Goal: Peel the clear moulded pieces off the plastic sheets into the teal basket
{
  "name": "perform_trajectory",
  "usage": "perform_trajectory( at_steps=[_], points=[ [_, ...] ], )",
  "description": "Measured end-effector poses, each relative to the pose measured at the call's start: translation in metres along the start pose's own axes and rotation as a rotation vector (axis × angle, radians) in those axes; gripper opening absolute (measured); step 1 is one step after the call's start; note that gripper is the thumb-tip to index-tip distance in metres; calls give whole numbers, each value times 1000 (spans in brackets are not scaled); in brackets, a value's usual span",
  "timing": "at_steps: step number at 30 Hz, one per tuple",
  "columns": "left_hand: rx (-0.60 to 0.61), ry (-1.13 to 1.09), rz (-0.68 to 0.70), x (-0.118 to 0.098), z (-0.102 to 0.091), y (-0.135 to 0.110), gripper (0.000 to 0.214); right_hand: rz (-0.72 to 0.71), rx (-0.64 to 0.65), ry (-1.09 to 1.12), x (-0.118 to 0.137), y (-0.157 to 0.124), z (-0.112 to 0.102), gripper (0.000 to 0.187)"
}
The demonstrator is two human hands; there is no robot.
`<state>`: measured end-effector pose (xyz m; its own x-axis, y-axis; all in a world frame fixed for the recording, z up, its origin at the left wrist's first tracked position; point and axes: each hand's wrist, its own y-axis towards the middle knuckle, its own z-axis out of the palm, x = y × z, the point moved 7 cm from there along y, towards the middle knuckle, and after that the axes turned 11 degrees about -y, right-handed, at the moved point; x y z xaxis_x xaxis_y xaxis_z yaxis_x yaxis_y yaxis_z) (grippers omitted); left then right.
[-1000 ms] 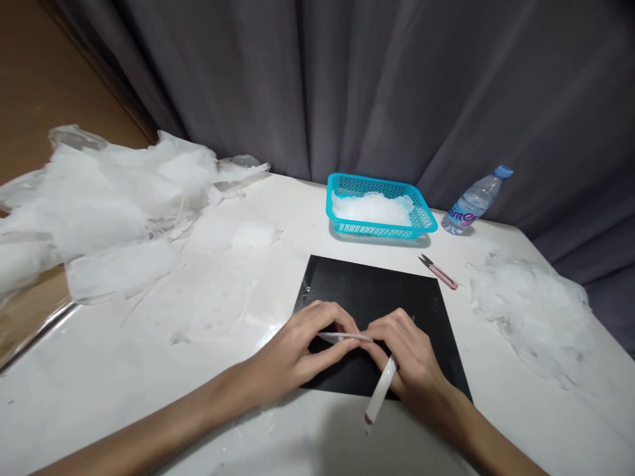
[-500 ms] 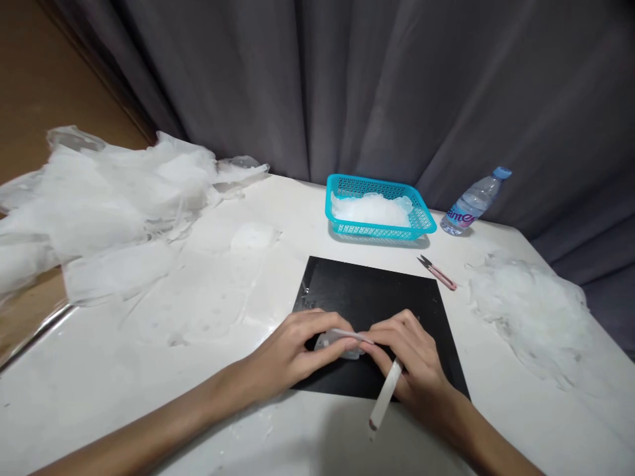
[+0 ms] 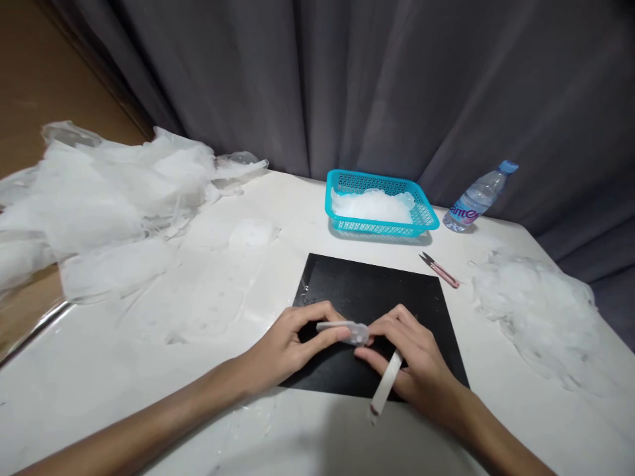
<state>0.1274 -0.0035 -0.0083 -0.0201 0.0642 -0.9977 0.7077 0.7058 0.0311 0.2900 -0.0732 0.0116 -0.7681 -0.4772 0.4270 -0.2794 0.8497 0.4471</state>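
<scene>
My left hand (image 3: pixel 292 340) pinches a small translucent whitish piece (image 3: pixel 358 334) between thumb and fingers. It is held over a black board (image 3: pixel 367 284) on the white table. My right hand (image 3: pixel 417 354) is curled around a slim white-handled tool (image 3: pixel 384 387), whose dark-marked end sticks out below the palm toward me. The tool's other end is hidden by the fingers. The right fingertips are at the right edge of the translucent piece, with the thumb a little below it.
Behind the board stands a turquoise basket (image 3: pixel 381 230) of translucent white pieces. Pink-handled thread snips (image 3: pixel 441 271) lie right of the board, near a water bottle (image 3: pixel 469 210). Translucent white material is heaped in a large pile (image 3: pixel 114 192) at left and a smaller pile (image 3: pixel 540 317) at right.
The translucent piece has turned in the left hand and more of its right end shows. My right thumb and fingers have spread slightly apart, away from it.
</scene>
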Motion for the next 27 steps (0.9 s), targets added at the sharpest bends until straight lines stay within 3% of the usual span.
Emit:
perform_trajectory(
  at_steps=[1, 7, 12, 20, 24, 27],
  points=[
    [-14, 45, 11, -1, -1, -1, 17, -11, -8, -3, 1, 1, 0, 5],
    [20, 217, 17, -1, 8, -7, 20, -19, -101, -3, 7, 5, -10, 9],
    [-28, 196, -16, 8, 1, -11, 21, 10, -51, -16, 2, 5, -8, 5],
    [128, 204, -15, 1, 9, -19, 24, -87, -150, -84, 14, 0, -14, 13],
    [136, 237, 50, -3, 10, -21, 23, -34, -192, -77, 12, 0, -17, 13],
    [100, 202, 36, 2, 7, -21, 21, 11, -142, -13, 8, 2, -14, 9]
  ],
)
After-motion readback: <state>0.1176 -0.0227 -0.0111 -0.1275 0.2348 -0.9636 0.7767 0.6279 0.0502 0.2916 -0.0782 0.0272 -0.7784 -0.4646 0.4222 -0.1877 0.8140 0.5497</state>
